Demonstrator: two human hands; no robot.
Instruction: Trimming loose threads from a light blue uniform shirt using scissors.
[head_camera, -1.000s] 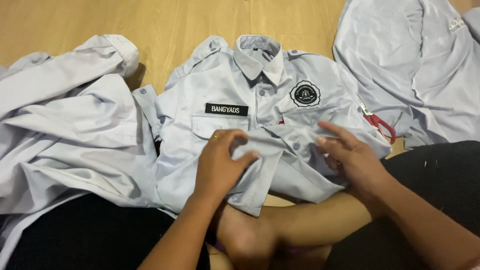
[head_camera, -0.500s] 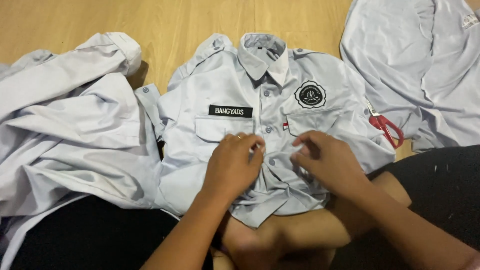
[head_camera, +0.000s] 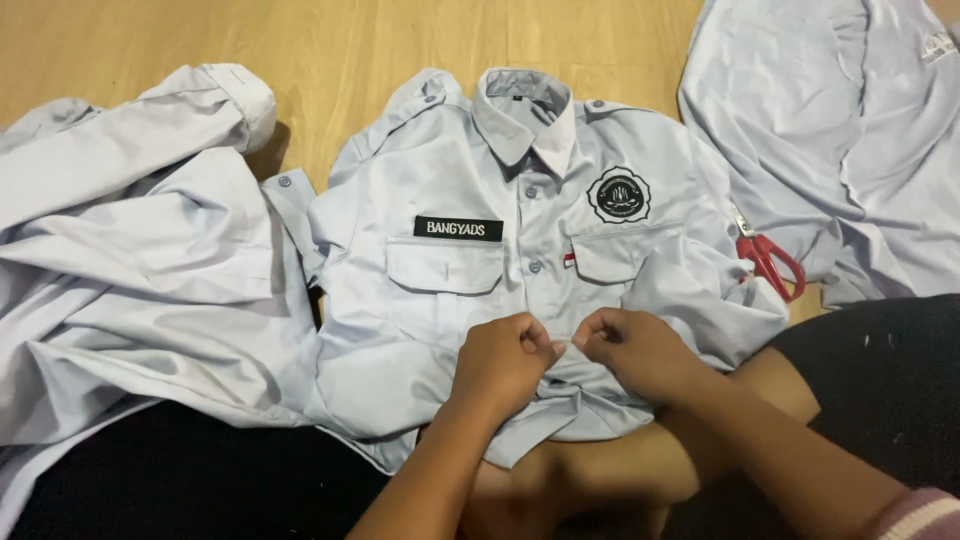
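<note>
On the wooden floor (head_camera: 330, 60): pale grey shirt (head_camera: 450, 300) lying face-up, hem draping over the person's lap.
Left hand (head_camera: 500, 360): pinching the shirt's front placket, fingers closed.
Right hand (head_camera: 635, 350): gripping the same placket, nearly touching the left.
Beside shirt: red scissors (head_camera: 768, 258) lying right; more grey shirts (head_camera: 130, 270) crumpling left.

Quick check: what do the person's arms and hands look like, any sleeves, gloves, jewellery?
Both hands, left hand and right hand, are bare: no gloves, no rings or watch visible. Forearms are bare too. A pink ribbed sleeve cuff shows on the right arm at the frame's lower right corner; no sleeve shows on the left arm.
</note>
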